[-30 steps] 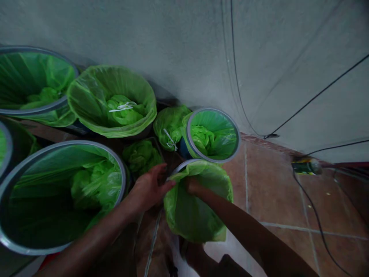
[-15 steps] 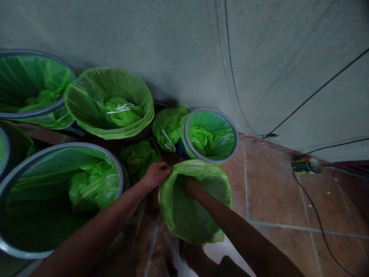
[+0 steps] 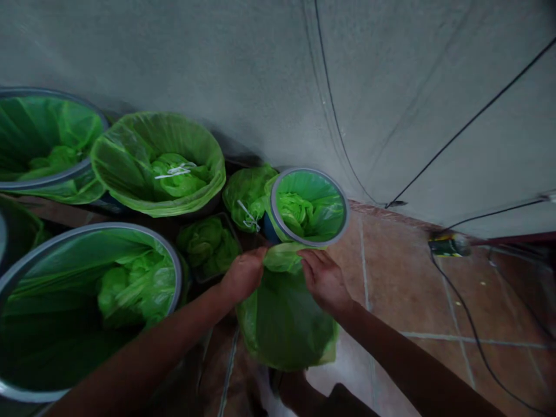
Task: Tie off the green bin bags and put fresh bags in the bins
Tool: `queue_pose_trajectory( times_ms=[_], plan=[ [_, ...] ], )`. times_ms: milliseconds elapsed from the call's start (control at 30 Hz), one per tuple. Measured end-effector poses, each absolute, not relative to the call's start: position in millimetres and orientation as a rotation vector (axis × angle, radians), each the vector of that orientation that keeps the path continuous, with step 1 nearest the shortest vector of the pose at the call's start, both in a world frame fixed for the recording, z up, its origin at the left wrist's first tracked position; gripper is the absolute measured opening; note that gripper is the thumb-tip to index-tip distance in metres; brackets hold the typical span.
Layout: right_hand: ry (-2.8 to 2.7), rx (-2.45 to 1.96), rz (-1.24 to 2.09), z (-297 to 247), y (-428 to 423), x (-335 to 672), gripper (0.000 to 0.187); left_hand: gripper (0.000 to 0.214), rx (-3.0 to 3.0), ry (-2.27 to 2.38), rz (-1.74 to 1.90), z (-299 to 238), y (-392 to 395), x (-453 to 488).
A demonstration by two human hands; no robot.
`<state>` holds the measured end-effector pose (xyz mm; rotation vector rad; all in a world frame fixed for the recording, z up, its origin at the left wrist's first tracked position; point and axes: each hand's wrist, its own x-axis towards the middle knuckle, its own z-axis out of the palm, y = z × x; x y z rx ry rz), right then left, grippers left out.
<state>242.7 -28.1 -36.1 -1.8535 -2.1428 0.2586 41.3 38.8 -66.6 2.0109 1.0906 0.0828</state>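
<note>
Ideally, the left hand [image 3: 245,273] and the right hand [image 3: 325,282], both seemingly pinching the far edge of the green liner [image 3: 286,315] in poor light, pull evenly, without tearing it.

Tile floor [image 3: 399,284] is lying open right of the near bag [image 3: 289,324], giving a hand room to pass as far as a black cable [image 3: 471,318] trailing across it. A big bin [image 3: 178,272] is blocking the left; a small bin [image 3: 346,208] and the wall [image 3: 217,63] are closing off the far side.
</note>
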Motion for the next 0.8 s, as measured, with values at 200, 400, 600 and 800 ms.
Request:
queue_pose_trajectory(
  times_ms=[200, 400, 600, 800],
  plan=[
    [-2.272, -1.795, 0.44, -56.4, -28.0, 220.7, 0.033, 0.044, 1.969, 1.217, 0.011, -72.8, 13.9, -1.0],
    [-2.031, -1.806, 0.567, -59.7, -15.2, 216.9, 0.033, 0.076, 1.927, 1.271, 0.041, -59.8, 21.8, -4.5],
    [-2.159, -1.849, 0.612, -70.7, -9.8, 228.3, 0.034, 0.05, 2.054, 1.085, 0.139, -67.0, 28.8, 20.2],
    [-2.24, -1.931, 0.48, -57.2, -28.6, 218.8, 0.039, 0.046, 1.981, 1.14, -0.071, -81.7, 17.0, 21.8]
  ],
)
